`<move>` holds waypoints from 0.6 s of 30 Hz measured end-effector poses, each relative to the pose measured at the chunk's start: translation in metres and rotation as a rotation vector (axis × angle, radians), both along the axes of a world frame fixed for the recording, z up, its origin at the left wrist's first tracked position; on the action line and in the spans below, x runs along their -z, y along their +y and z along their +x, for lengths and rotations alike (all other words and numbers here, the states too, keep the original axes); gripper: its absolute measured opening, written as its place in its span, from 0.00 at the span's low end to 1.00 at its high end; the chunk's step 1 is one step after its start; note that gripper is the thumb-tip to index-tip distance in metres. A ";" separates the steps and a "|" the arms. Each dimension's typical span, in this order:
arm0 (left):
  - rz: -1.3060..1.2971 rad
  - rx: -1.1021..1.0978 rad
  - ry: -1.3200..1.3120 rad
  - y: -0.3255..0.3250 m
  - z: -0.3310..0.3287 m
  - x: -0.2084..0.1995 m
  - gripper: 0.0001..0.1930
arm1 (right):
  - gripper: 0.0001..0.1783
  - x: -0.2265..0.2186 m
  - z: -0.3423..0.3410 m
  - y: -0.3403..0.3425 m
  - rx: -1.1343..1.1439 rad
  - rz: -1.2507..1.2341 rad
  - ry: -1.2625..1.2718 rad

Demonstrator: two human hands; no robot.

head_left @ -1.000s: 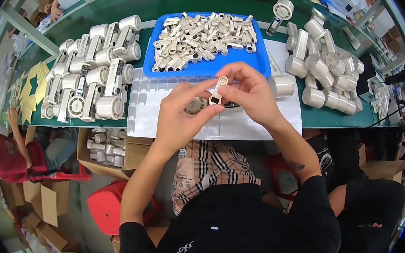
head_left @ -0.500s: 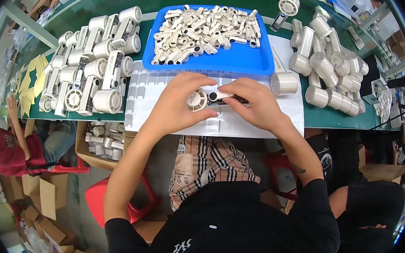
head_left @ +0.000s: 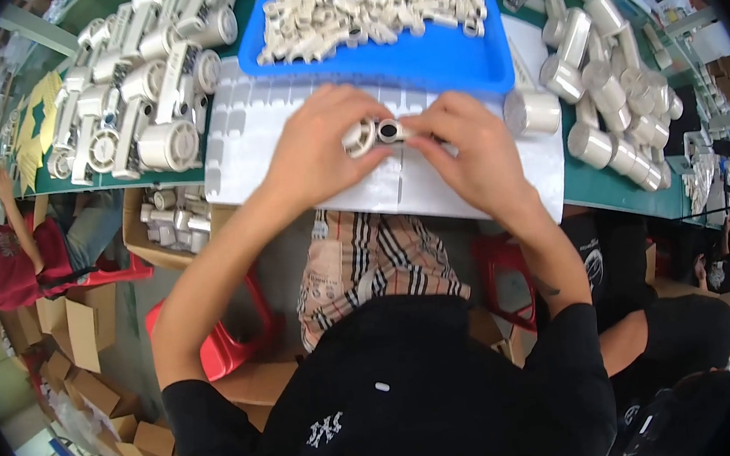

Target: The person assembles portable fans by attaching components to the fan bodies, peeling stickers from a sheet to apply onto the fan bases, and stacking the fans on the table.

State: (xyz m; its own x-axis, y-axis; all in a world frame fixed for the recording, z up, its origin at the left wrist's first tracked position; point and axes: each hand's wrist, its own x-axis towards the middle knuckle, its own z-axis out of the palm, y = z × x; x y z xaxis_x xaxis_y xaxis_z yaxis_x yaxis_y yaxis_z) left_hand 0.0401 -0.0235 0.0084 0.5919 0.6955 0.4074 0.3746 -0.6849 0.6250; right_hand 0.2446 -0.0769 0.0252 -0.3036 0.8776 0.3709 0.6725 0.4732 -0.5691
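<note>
My left hand (head_left: 318,149) is closed round the round white head of a handheld fan (head_left: 358,139), held low over the white sheet. Pinched in the fingertips of my right hand (head_left: 473,143) is a small white plastic piece (head_left: 390,131) with a dark round spot on its end. That end sits right beside the fan head. Fingers hide most of the fan's handle, and I cannot tell whether piece and fan are joined. Beyond both hands stands a blue tray (head_left: 454,59) heaped with similar small white pieces (head_left: 361,8).
Rows of handheld fans (head_left: 144,82) lie on the green table at the left. More white fans (head_left: 602,86) are piled at the right, and one fan head (head_left: 532,112) rests beside my right hand. An open carton (head_left: 173,220) holds white parts below the left edge. People sit on both sides.
The view has shifted, so the table appears higher. My hands have drawn closer together, and the small white piece has turned, its round dark end now facing up beside the fan head.
</note>
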 end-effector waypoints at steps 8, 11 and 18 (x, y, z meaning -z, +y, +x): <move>0.037 0.048 0.050 0.011 -0.006 -0.001 0.16 | 0.09 0.004 -0.013 -0.001 0.072 0.135 -0.120; 0.018 0.065 0.104 0.012 -0.009 -0.001 0.17 | 0.10 -0.002 -0.018 -0.002 0.038 0.241 -0.321; 0.148 0.075 0.090 0.007 -0.012 0.008 0.17 | 0.07 -0.005 -0.018 0.000 0.028 0.145 -0.454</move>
State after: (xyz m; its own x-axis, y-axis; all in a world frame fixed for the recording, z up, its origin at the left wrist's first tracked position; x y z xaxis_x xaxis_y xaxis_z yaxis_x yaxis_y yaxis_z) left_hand 0.0284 -0.0170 0.0008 0.6785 0.5843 0.4452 0.3690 -0.7951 0.4813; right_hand 0.2269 -0.0773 0.0304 -0.4405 0.8368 0.3251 0.8513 0.5043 -0.1445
